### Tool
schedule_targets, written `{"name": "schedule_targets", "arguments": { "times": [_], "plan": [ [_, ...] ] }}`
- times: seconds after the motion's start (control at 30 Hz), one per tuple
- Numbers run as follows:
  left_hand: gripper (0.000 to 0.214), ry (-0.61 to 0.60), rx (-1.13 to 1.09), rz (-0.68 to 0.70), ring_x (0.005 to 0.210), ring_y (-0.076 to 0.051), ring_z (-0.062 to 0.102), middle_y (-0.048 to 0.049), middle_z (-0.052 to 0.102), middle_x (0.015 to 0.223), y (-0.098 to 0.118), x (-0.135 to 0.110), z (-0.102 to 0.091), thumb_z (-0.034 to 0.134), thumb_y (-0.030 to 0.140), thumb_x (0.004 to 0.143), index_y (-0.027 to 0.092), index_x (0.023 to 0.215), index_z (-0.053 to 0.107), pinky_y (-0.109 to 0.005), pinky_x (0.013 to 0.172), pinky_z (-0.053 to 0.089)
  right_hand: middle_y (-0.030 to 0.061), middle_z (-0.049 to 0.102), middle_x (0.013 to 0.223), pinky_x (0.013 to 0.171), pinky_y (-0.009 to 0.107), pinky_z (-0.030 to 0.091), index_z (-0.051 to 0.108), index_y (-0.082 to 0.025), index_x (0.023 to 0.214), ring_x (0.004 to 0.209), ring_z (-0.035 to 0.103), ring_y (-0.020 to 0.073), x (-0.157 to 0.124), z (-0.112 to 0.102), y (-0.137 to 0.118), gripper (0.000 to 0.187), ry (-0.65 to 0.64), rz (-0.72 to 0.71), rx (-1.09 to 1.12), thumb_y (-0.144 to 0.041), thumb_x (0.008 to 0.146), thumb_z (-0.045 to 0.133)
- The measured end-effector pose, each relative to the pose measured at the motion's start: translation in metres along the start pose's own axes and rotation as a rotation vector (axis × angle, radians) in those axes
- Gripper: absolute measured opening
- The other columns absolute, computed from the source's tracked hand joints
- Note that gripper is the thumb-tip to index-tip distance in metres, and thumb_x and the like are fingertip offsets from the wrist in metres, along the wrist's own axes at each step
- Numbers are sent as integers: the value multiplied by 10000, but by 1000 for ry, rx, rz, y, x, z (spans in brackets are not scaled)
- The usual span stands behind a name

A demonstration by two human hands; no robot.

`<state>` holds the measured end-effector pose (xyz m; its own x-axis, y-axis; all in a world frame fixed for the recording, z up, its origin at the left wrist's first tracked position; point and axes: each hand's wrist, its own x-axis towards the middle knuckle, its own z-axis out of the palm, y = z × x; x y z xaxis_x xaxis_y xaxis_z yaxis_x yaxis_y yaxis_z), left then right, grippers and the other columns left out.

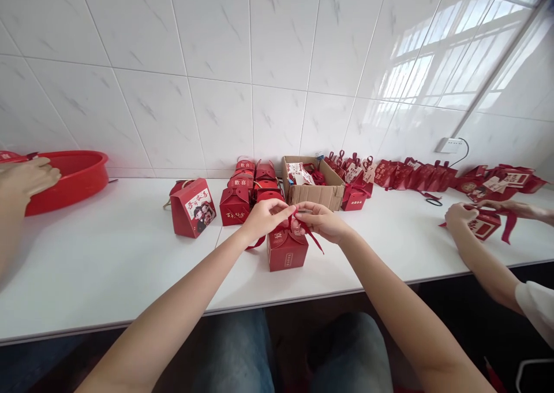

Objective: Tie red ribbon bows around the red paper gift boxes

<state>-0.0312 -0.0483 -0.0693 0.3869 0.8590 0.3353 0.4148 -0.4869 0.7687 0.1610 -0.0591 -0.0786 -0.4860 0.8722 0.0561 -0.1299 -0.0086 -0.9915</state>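
A small red gift box (287,250) stands on the white table (108,254) right in front of me. Both my hands meet over its top. My left hand (264,217) pinches the red ribbon (312,234) at the top of the box, fingers closed. My right hand (322,220) also pinches that ribbon, and a loose end hangs down the box's right side.
Finished red boxes (242,194) and a picture box (193,208) stand behind. A cardboard carton (314,192) sits at the wall, with flat red boxes (415,173) to its right. Another person's hands (465,215) work at right; a hand rests on a red basin (73,176) at left.
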Motion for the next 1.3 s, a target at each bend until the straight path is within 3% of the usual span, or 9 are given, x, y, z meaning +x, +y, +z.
{"name": "schedule_targets", "arguments": {
  "times": [0.2,0.3,0.43,0.6,0.73,0.83,1.03,1.2,1.3],
  "plan": [
    [194,79,0,8,732,-185,608,-43,681,780,3,10,-1,604,348,756,163,729,658,-298,688,468,10,653,658,580,243,444,522,-171,858,583,582,110,1,3,1,299,180,32,-233,-391,749,693],
    [149,74,3,16,718,-175,601,-35,677,787,5,10,1,582,295,747,165,746,654,-291,671,469,13,640,653,577,247,432,587,-149,910,584,564,114,1,6,3,299,144,36,-299,-389,755,676],
    [147,45,-16,54,758,-166,598,-33,669,866,6,7,1,569,255,738,174,826,656,-276,686,472,-27,515,545,495,232,352,566,-148,651,506,458,87,3,15,7,324,151,-29,-436,-447,751,638],
    [271,87,1,-192,861,-178,582,-39,632,948,-20,-11,-8,606,405,741,192,907,583,-279,751,460,-52,465,482,445,213,314,591,-158,739,449,430,84,3,19,15,297,225,-13,-438,-452,765,619],
    [410,-37,53,-298,580,-151,504,1,530,636,-43,-26,-12,624,584,692,185,656,532,-262,526,387,-60,469,463,421,194,283,617,-159,836,413,423,73,3,17,14,237,145,2,-341,-388,773,624],
    [493,-96,48,-308,446,-106,384,41,382,525,-45,-27,-13,594,640,692,193,552,441,-238,418,292,-41,504,492,420,187,287,624,-156,824,432,441,72,4,17,11,200,110,42,-240,-343,755,638],
    [400,-147,6,-219,497,-110,430,29,432,600,-14,-14,-33,644,559,688,193,623,499,-221,401,325,79,671,808,411,195,327,636,-145,705,477,477,63,10,21,8,107,187,177,-227,-243,721,598],
    [300,-361,117,-66,546,-129,481,-2,556,611,25,12,-47,696,471,652,184,637,608,-255,483,356,27,580,579,389,210,275,575,-150,554,423,384,61,13,34,8,126,289,136,-383,-173,677,565],
    [243,-356,170,-49,519,-115,441,11,556,571,40,34,-39,720,419,621,182,617,668,-264,487,314,-33,442,459,399,217,241,480,-174,492,413,335,64,12,41,7,190,310,85,-483,-171,659,569]
  ]
}}
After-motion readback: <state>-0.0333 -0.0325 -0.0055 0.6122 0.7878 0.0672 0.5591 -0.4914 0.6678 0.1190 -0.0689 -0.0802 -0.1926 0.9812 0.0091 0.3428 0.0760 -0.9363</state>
